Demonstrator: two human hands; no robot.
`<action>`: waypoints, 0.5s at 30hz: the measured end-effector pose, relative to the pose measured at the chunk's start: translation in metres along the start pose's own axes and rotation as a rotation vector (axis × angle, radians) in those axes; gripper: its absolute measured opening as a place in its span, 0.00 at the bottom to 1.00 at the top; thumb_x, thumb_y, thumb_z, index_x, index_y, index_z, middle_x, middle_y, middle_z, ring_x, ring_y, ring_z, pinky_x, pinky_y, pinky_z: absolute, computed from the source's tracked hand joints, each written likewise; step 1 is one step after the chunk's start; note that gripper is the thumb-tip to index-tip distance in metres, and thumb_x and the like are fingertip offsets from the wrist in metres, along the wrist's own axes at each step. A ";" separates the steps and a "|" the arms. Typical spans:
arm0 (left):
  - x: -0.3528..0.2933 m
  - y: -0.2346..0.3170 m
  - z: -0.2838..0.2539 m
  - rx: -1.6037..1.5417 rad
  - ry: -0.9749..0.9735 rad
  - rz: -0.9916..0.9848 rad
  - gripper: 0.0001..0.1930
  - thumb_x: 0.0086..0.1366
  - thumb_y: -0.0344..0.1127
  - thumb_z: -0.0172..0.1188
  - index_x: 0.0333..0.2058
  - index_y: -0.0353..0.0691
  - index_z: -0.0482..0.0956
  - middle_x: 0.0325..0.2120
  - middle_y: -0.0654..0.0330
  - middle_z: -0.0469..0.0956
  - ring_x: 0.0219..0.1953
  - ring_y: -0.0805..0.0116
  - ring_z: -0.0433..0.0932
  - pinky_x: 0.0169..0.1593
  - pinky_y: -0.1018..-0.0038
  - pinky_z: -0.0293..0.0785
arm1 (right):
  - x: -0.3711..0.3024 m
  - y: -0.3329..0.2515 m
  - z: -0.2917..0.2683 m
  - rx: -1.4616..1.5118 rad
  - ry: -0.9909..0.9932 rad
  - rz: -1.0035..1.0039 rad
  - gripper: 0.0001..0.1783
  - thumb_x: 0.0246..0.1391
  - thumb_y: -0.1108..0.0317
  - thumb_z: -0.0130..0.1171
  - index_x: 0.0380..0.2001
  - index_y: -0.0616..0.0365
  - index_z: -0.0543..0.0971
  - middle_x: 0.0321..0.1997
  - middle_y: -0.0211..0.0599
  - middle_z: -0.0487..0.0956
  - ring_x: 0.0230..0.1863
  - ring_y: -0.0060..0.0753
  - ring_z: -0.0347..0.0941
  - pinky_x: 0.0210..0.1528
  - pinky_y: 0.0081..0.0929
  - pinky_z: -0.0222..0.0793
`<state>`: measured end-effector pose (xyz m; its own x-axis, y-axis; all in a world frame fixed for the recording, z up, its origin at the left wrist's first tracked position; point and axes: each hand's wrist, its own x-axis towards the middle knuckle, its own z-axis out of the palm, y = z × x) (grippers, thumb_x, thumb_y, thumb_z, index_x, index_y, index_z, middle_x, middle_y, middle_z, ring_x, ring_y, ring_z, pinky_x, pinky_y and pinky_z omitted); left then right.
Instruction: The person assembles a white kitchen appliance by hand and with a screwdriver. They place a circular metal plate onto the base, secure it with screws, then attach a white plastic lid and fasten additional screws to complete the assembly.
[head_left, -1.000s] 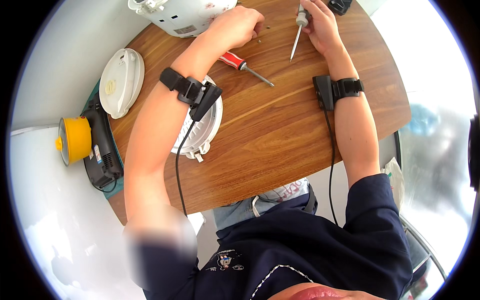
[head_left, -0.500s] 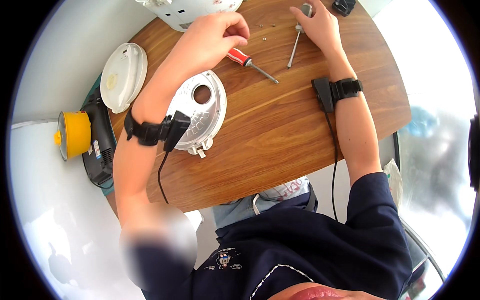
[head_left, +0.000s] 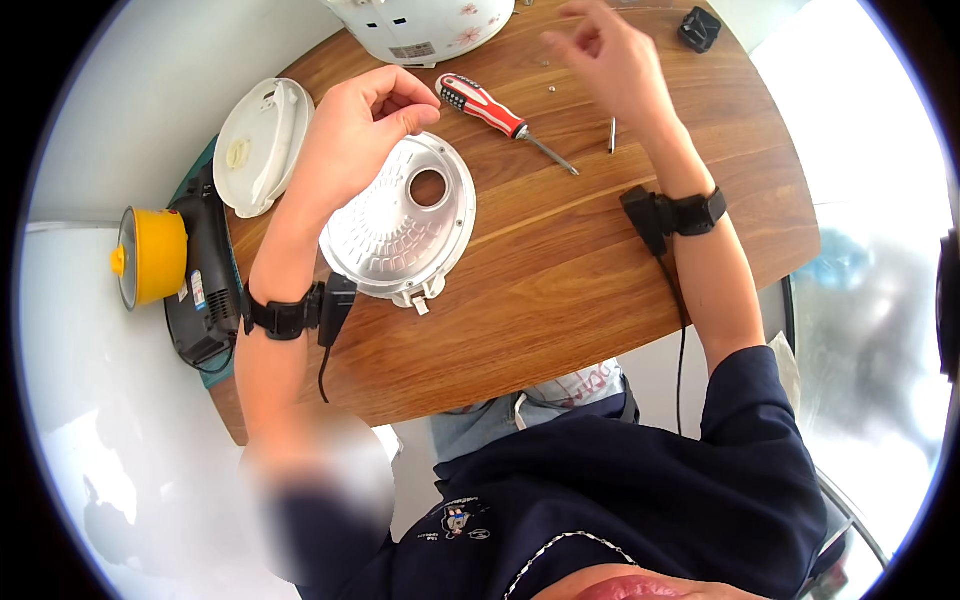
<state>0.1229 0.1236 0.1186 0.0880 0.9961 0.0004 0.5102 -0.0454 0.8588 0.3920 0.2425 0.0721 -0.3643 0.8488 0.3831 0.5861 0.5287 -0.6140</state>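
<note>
My left hand hovers over the upper left of a round silver metal lid with a hole in it. Its fingers are pinched together; whatever they hold, if anything, is too small to make out. To the right of that hand lies a red and white screwdriver, its tip pointing right and toward me. My right hand, slightly blurred, is farther back with thumb and fingers apart. It hides the handle of a second screwdriver, of which only the end of the shaft shows. A tiny screw lies between the hands.
A white flowered appliance body stands at the far edge of the wooden table. A white oval cover sits at the left, beside a black device and a yellow container. A small black part lies at the far right. Cables hang from both wrist straps.
My left hand has moved left and toward me, uncovering the red screwdriver's handle. My right hand has shifted slightly left and now covers the second screwdriver's handle. The view has shifted a little.
</note>
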 end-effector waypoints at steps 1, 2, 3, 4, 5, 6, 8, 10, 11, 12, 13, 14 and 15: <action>-0.005 0.002 0.000 -0.040 0.010 -0.006 0.05 0.67 0.29 0.66 0.38 0.34 0.83 0.30 0.65 0.84 0.34 0.79 0.78 0.41 0.78 0.75 | -0.006 -0.015 0.005 0.030 -0.067 -0.007 0.27 0.58 0.52 0.67 0.52 0.61 0.78 0.38 0.45 0.82 0.36 0.43 0.80 0.39 0.35 0.76; -0.012 0.004 -0.001 -0.071 0.028 -0.023 0.04 0.67 0.28 0.67 0.38 0.34 0.83 0.31 0.65 0.84 0.34 0.79 0.79 0.41 0.79 0.76 | -0.008 -0.026 0.017 0.073 -0.141 -0.019 0.24 0.59 0.51 0.66 0.49 0.61 0.81 0.35 0.43 0.83 0.37 0.40 0.80 0.38 0.33 0.75; -0.015 0.007 -0.001 -0.112 0.036 -0.026 0.04 0.67 0.28 0.67 0.38 0.33 0.83 0.31 0.65 0.84 0.35 0.79 0.79 0.41 0.80 0.76 | -0.009 -0.033 0.024 0.032 -0.185 -0.061 0.26 0.57 0.49 0.67 0.47 0.61 0.81 0.38 0.47 0.83 0.40 0.47 0.80 0.42 0.38 0.75; -0.019 0.008 -0.001 -0.137 0.029 -0.035 0.05 0.66 0.27 0.68 0.38 0.33 0.83 0.31 0.64 0.84 0.35 0.79 0.79 0.41 0.80 0.76 | -0.011 -0.036 0.033 -0.010 -0.229 -0.105 0.28 0.55 0.48 0.69 0.46 0.62 0.80 0.41 0.52 0.83 0.42 0.54 0.81 0.45 0.43 0.76; -0.024 0.010 -0.002 -0.158 0.026 -0.045 0.05 0.66 0.27 0.68 0.38 0.33 0.83 0.31 0.64 0.84 0.35 0.79 0.80 0.41 0.80 0.76 | -0.013 -0.029 0.052 -0.036 -0.188 -0.201 0.29 0.53 0.47 0.70 0.45 0.62 0.79 0.42 0.53 0.83 0.44 0.58 0.81 0.47 0.47 0.77; -0.029 0.011 -0.003 -0.181 0.024 -0.053 0.05 0.66 0.27 0.68 0.38 0.33 0.83 0.31 0.63 0.84 0.35 0.79 0.80 0.41 0.80 0.77 | -0.014 -0.030 0.061 -0.082 -0.245 -0.204 0.32 0.52 0.46 0.71 0.47 0.62 0.77 0.42 0.53 0.83 0.44 0.59 0.81 0.47 0.48 0.77; -0.038 0.010 -0.004 -0.230 0.039 -0.020 0.05 0.66 0.27 0.68 0.38 0.33 0.83 0.32 0.62 0.85 0.35 0.78 0.81 0.42 0.80 0.78 | -0.013 -0.033 0.073 -0.126 -0.261 -0.233 0.30 0.54 0.51 0.70 0.50 0.61 0.75 0.40 0.54 0.83 0.45 0.61 0.80 0.47 0.48 0.77; -0.044 0.008 -0.003 -0.331 0.065 0.022 0.05 0.67 0.27 0.68 0.38 0.33 0.82 0.32 0.62 0.85 0.36 0.78 0.81 0.43 0.80 0.79 | -0.008 -0.036 0.073 -0.166 -0.344 -0.134 0.33 0.54 0.55 0.68 0.59 0.58 0.71 0.44 0.53 0.83 0.47 0.60 0.79 0.51 0.49 0.75; -0.046 0.006 -0.002 -0.399 0.074 0.017 0.05 0.67 0.27 0.68 0.38 0.33 0.82 0.32 0.60 0.85 0.36 0.77 0.82 0.44 0.79 0.79 | -0.007 -0.038 0.071 -0.192 -0.387 -0.083 0.36 0.54 0.57 0.68 0.64 0.56 0.69 0.45 0.52 0.83 0.49 0.60 0.79 0.52 0.49 0.73; -0.049 0.002 -0.003 -0.513 0.092 0.034 0.05 0.67 0.28 0.68 0.39 0.33 0.82 0.33 0.60 0.85 0.36 0.76 0.81 0.44 0.79 0.79 | -0.005 -0.044 0.068 -0.140 -0.384 -0.128 0.36 0.54 0.59 0.67 0.64 0.56 0.69 0.45 0.52 0.83 0.47 0.57 0.80 0.50 0.47 0.75; -0.051 -0.003 -0.002 -0.627 0.110 0.053 0.06 0.67 0.29 0.68 0.39 0.33 0.82 0.33 0.60 0.85 0.36 0.75 0.81 0.45 0.78 0.79 | -0.004 -0.051 0.060 -0.087 -0.381 -0.172 0.35 0.54 0.61 0.66 0.64 0.57 0.68 0.44 0.51 0.83 0.46 0.54 0.81 0.48 0.45 0.76; -0.055 -0.011 -0.003 -0.746 0.126 0.077 0.06 0.68 0.29 0.68 0.40 0.33 0.82 0.33 0.59 0.85 0.36 0.75 0.81 0.45 0.78 0.79 | -0.003 -0.062 0.048 -0.040 -0.380 -0.213 0.35 0.54 0.63 0.65 0.64 0.57 0.68 0.44 0.51 0.83 0.44 0.52 0.82 0.46 0.43 0.77; -0.059 -0.024 -0.004 -0.935 0.093 0.154 0.09 0.69 0.32 0.67 0.42 0.34 0.81 0.36 0.58 0.84 0.37 0.73 0.80 0.46 0.76 0.78 | 0.001 -0.083 0.028 0.045 -0.423 -0.199 0.31 0.56 0.65 0.63 0.62 0.59 0.70 0.42 0.49 0.84 0.42 0.45 0.83 0.41 0.38 0.78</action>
<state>0.1020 0.0664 0.1001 0.0082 0.9880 0.1541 -0.3963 -0.1383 0.9077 0.3225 0.1992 0.1041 -0.7349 0.6517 0.1876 0.4460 0.6729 -0.5902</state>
